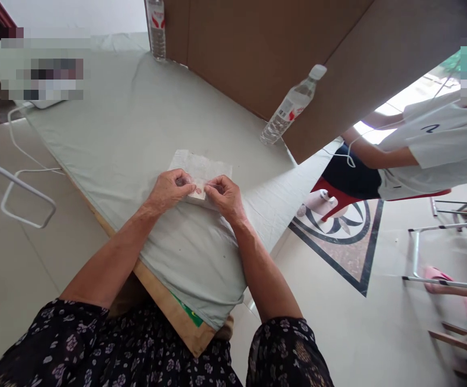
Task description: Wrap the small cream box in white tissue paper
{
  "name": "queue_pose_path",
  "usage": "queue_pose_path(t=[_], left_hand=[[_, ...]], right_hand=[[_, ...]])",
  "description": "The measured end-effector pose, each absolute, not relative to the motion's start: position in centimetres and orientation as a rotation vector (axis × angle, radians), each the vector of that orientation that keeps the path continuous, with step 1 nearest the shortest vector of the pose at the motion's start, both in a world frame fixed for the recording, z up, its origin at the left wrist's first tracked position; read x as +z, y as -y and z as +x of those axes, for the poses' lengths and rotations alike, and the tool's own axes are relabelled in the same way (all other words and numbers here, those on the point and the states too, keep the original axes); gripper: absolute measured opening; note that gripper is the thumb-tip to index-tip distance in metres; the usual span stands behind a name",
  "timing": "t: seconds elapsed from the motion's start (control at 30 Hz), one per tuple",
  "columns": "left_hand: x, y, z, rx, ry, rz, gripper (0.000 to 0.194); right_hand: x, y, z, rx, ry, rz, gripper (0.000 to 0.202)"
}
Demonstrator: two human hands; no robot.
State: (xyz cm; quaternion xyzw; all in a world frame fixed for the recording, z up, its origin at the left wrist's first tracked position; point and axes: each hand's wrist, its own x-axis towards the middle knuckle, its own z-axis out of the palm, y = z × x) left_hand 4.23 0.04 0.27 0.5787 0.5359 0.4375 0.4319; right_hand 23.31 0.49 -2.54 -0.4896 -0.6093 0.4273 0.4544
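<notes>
A thin, wrinkled white sheet, which looks like tissue paper, lies on the cloth-covered table. Its near edge is folded up into a small pale flap with reddish marks. From the left side, my left hand pinches this edge between thumb and fingers. My right hand pinches it from the other side, the thumb tips a short gap apart. Whether anything lies inside the fold is too small to tell.
Large brown cardboard panels stand at the back, with one water bottle leaning in front and another bottle at their left edge. A person in a white shirt sits at the right. A white cable hangs off the left.
</notes>
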Motion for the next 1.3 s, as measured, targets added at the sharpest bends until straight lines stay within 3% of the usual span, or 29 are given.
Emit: queue_pose_path(t=[0.37, 0.53, 0.6, 0.8, 1.0, 1.3], left_hand=[[0.1, -0.1, 4.3, 1.063, -1.349, 1.405, 0.02], [0.0, 0.0, 4.3, 1.05, -1.373, 1.421, 0.018], [-0.1, -0.1, 4.2, 1.038, -1.368, 1.441, 0.019], [-0.2, -0.2, 4.1, 1.047, -1.337, 1.477, 0.022], [0.0, -0.2, 3.3, 1.039, -1.331, 1.462, 0.019], [0.1, 0.2, 1.8, 0.908, -1.781, 1.597, 0.023]], right_hand=[[-4.3, -1.6, 23.4, 1.004, 1.5, -1.223, 0.026], [-1.8, -0.1, 24.4, 0.28, 1.647, -1.374, 0.019], [-0.9, 0.9, 24.2, 0.138, 1.783, -1.36, 0.022], [-1.2, 2.3, 22.3, 0.169, 2.298, -1.192, 0.019], [-1.4, 2.1, 22.2, 0.125, 2.316, -1.227, 0.018], [-0.8, 2.4, 21.9, -0.031, 2.427, -1.251, 0.025]])
